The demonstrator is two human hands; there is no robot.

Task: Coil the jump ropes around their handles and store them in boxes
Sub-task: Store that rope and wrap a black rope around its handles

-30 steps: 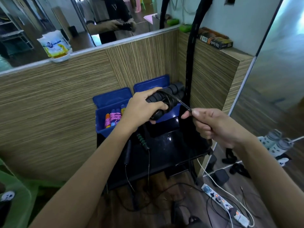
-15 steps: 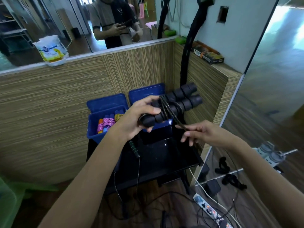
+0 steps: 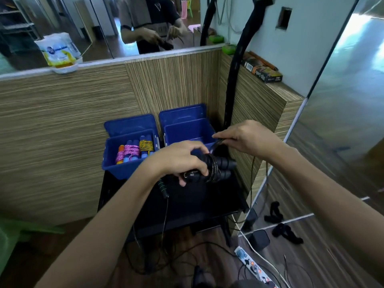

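My left hand [image 3: 182,161] grips a pair of black jump-rope handles [image 3: 220,167] held side by side, with several turns of dark rope wound around their middle. My right hand [image 3: 249,138] pinches the free rope [image 3: 217,143] just above the handles, and the rest of it hangs down past the table edge. Behind them stand two open blue boxes: the left box [image 3: 110,161] holds coiled pink and yellow ropes with coloured handles, the right box [image 3: 187,132] shows a bare inside. A green-handled rope [image 3: 163,187] lies on the black table.
The small black table [image 3: 197,204] sits in a corner of wood-grain panels. A black pole [image 3: 230,86] rises behind the right box. Cables and a power strip [image 3: 249,265] lie on the floor. A mirror wall stands at the right.
The handles dropped lower and swung closer to the table. My right hand moved from below the handles up to above them, carrying the rope over for another turn.
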